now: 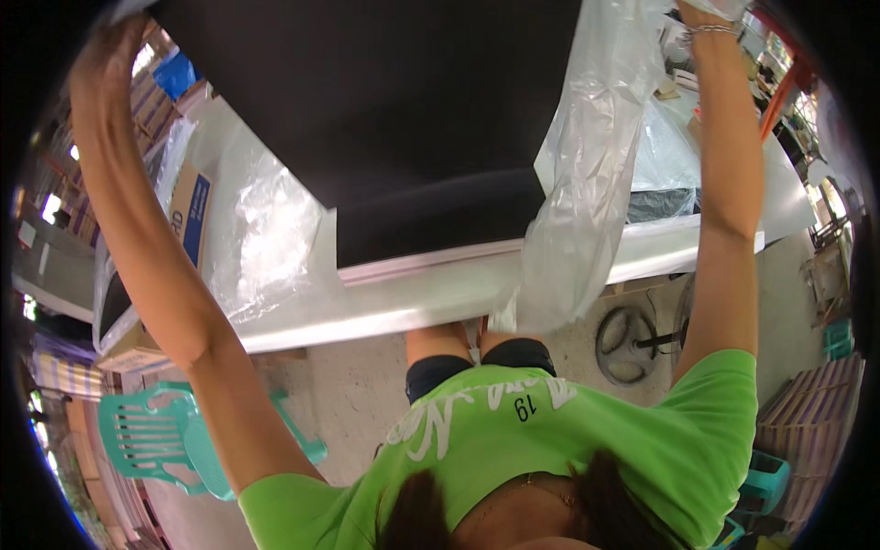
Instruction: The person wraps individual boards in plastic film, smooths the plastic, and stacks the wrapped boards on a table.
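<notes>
A large black sheet (394, 119) lies on a white table (412, 302), reaching from the top of the view to near the table's front edge. My left hand (105, 55) is stretched out to the sheet's far left corner, fingers curled on a bit of pale clear plastic. My right hand (708, 11), with a bracelet on the wrist, is at the far right corner and partly cut off by the frame's edge. It grips clear plastic film (587, 174) that hangs down over the sheet's right side to the table edge. More clear plastic (261, 229) lies crumpled left of the sheet.
A cardboard box (188, 215) stands at the table's left end. A teal plastic chair (151, 435) is on the floor at lower left. A round metal stand base (628, 344) lies under the table at right. A teal stool (765, 477) and stacked boards (816, 403) are at the right.
</notes>
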`<action>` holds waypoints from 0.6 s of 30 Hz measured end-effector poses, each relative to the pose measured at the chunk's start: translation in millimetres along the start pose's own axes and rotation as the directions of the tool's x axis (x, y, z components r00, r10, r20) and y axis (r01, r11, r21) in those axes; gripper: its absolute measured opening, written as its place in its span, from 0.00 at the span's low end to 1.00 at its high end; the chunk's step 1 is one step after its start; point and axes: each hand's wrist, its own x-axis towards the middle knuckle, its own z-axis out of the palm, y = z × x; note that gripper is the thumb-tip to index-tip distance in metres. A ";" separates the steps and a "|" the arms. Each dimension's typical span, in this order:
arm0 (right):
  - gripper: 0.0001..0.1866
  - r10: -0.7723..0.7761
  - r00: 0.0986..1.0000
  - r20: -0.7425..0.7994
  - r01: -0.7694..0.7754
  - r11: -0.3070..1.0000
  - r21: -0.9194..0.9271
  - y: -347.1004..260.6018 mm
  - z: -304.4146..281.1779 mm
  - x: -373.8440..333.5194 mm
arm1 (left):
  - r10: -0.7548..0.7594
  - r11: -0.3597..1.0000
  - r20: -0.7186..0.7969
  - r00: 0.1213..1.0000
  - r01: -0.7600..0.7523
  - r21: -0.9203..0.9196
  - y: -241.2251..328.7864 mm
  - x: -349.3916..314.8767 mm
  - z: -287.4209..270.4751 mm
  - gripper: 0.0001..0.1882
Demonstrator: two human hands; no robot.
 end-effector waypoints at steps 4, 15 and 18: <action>0.14 0.072 0.996 0.060 -0.080 0.988 0.133 3.2 -2.4 19.5 | -0.026 1.000 0.047 0.999 0.026 -0.005 7.3 22.7 3.9 0.21; 0.12 0.156 0.952 0.265 -0.254 0.885 0.390 11.7 -20.4 50.0 | -0.300 0.930 0.090 0.950 0.312 -0.193 1.5 28.3 -10.0 0.19; 0.11 0.158 0.939 0.305 -0.282 0.863 0.419 17.5 -17.1 51.7 | -0.392 0.850 0.351 0.850 0.481 -0.216 10.0 40.9 -31.3 0.18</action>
